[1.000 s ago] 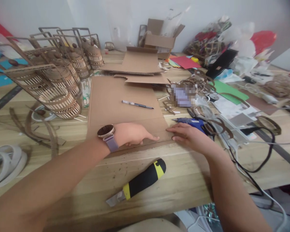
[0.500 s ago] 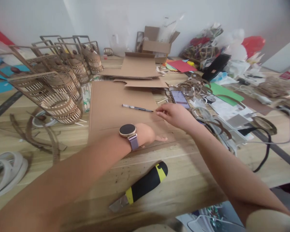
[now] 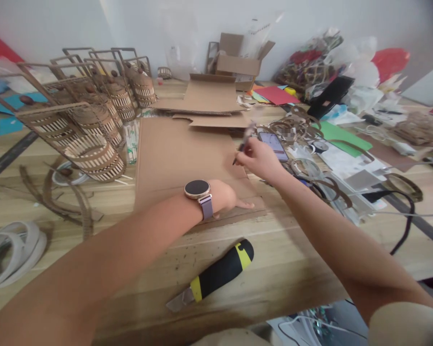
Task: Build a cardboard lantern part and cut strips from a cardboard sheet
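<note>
A brown cardboard sheet (image 3: 180, 149) lies flat on the wooden table. My left hand (image 3: 225, 198), below a wrist with a watch (image 3: 197, 189), rests on the sheet's near part; one finger stretches right along its edge, and the others are partly hidden. Above the sheet's right side, my right hand (image 3: 258, 156) grips a pen (image 3: 244, 142), its dark tip pointing down and left and its upper end blurred. Nearer to me lies a black and yellow utility knife (image 3: 220, 273), blade toward the lower left, apart from both hands.
Several bamboo lanterns (image 3: 97, 158) with frame handles stand at the left. Bent strips (image 3: 74, 192) and white rings (image 3: 12, 254) lie below them. Cut cardboard (image 3: 211, 96) and an open box (image 3: 238, 65) are behind. Right are a phone (image 3: 273, 145), brown strips and cables.
My right hand has picked up the pen from the cardboard and tilted it upright. The left hand stays pressed on the sheet. The whole view has shifted slightly.
</note>
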Tool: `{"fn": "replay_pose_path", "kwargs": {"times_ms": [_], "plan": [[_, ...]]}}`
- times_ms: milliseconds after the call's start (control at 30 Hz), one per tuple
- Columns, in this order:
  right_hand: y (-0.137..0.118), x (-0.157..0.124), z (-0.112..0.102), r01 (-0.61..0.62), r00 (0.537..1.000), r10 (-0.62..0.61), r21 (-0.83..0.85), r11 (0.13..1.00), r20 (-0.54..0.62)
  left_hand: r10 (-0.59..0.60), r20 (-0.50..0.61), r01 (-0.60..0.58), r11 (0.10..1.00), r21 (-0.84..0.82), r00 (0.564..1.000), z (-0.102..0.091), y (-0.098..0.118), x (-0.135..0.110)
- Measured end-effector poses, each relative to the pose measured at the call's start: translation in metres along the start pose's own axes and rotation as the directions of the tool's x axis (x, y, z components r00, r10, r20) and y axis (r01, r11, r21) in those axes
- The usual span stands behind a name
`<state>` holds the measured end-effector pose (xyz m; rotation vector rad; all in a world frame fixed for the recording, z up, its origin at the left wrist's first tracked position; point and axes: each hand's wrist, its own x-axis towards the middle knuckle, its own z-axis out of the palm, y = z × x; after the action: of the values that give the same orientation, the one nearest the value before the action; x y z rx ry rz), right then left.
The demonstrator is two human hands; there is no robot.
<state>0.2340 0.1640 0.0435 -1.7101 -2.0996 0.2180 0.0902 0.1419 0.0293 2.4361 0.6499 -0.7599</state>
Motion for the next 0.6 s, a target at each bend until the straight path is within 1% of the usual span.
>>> {"fn": "replay_pose_path", "kwargs": {"times_ms": [33,67,100,133,167,233,267,300,367,433,467,533,600], "plan": [[0.004,-0.013,-0.007,-0.065,0.995,0.082,0.235,0.970,-0.064,-0.009,0.037,0.008,1.000,0.010,0.999,-0.003,0.002,-0.001],[0.008,-0.026,-0.013,-0.099,0.974,0.182,0.470,0.877,-0.135,-0.017,0.052,0.016,1.000,0.021,0.999,-0.006,0.005,-0.002],[0.011,-0.041,-0.018,-0.089,0.954,0.248,0.634,0.768,-0.167,-0.030,0.069,0.028,0.999,0.035,0.997,-0.009,0.007,-0.004],[0.014,-0.057,-0.021,-0.051,0.931,0.301,0.741,0.670,-0.208,-0.046,0.083,0.042,0.998,0.046,0.995,-0.012,0.009,-0.006],[0.016,-0.072,-0.022,-0.013,0.910,0.339,0.802,0.597,-0.237,-0.061,0.097,0.057,0.997,0.049,0.993,-0.015,0.012,-0.009],[0.016,-0.102,-0.020,0.032,0.884,0.387,0.861,0.508,-0.261,-0.085,0.110,0.082,0.996,0.027,0.990,-0.019,0.016,-0.015],[0.015,-0.116,-0.017,0.038,0.888,0.385,0.874,0.484,-0.252,-0.090,0.103,0.089,0.996,0.010,0.991,-0.021,0.018,-0.018],[0.012,-0.128,-0.012,0.000,0.898,0.382,0.871,0.491,-0.216,-0.096,0.085,0.096,0.995,-0.005,0.992,-0.022,0.020,-0.020],[0.005,-0.147,-0.001,-0.131,0.925,0.368,0.824,0.551,-0.099,-0.100,0.032,0.100,0.995,-0.011,0.994,-0.025,0.023,-0.024],[-0.004,-0.158,0.010,-0.254,0.931,0.363,0.762,0.595,0.027,-0.099,-0.006,0.100,0.995,0.027,0.995,-0.026,0.025,-0.025],[-0.008,-0.160,0.015,-0.282,0.933,0.354,0.740,0.611,0.064,-0.095,-0.017,0.096,0.994,0.057,0.995,-0.026,0.026,-0.025],[-0.014,-0.161,0.022,-0.273,0.946,0.315,0.705,0.654,0.074,-0.080,-0.023,0.082,0.990,0.118,0.997,-0.026,0.025,-0.022],[-0.017,-0.158,0.026,-0.213,0.966,0.255,0.661,0.720,0.034,-0.030,-0.093,0.039,0.994,0.106,0.995,-0.024,0.023,-0.016]]}}
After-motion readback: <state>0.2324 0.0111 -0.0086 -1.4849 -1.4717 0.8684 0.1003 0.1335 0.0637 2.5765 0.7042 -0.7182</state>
